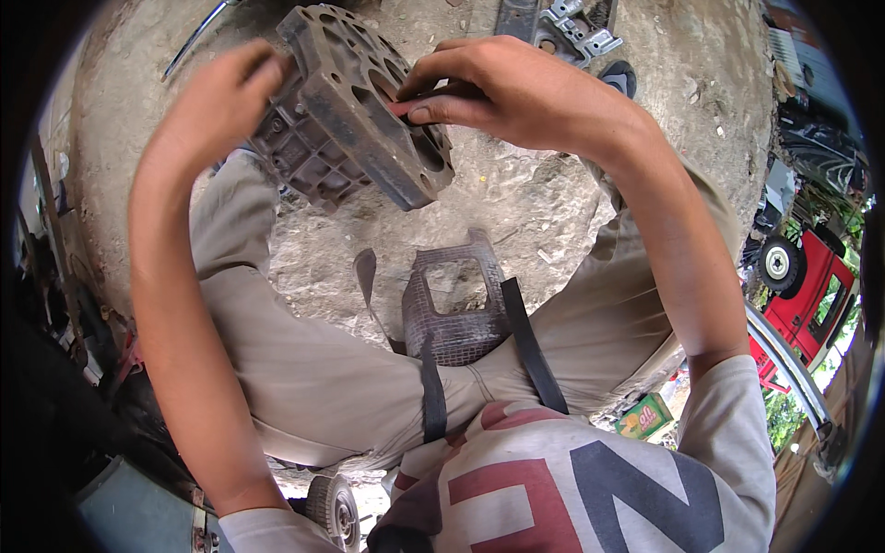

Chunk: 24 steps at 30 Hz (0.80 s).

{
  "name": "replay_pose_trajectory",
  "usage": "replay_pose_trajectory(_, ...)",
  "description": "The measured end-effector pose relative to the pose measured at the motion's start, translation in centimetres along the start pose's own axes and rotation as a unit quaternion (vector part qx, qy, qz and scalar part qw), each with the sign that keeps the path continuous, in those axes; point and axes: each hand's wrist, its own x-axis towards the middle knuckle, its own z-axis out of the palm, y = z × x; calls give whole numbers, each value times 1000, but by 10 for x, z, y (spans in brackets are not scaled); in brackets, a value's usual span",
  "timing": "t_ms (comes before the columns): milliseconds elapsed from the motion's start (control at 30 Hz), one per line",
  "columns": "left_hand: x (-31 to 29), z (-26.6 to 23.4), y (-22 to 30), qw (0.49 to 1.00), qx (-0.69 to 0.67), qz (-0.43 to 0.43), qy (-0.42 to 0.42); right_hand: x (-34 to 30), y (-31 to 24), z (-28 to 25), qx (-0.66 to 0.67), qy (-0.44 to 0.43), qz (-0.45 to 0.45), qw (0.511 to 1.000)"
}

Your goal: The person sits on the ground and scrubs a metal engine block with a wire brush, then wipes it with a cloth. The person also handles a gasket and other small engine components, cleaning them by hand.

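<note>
A dark cast-metal engine block (346, 101) stands tilted between my knees, its flat face with large round bores turned toward the right. My right hand (484, 92) pinches a thin red piece (402, 108) between thumb and fingers at the opening of one bore. Most of that piece is hidden in the hand and the bore, so its kind does not show. At the block's upper left side, my left hand (249, 83) is blurred by motion with bent fingers. Whether it grips the block's edge cannot be made out.
A worn plastic crate-like piece (452, 336) lies on the dirt floor between my legs. Metal parts (562, 32) and a bent metal rod (195, 41) lie beyond the block. A green box (643, 417) is by my right thigh. Farther right stands a red vehicle (811, 295).
</note>
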Motion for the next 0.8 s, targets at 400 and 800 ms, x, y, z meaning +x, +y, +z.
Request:
replay_pose_trajectory(400,-1,61,19,988,-127,-4,-83,19,16,27,-35,133,9,990)
replay_pose_trajectory(800,-22,114,45,885,-448,-125,1,29,29,32,115,93,158,976)
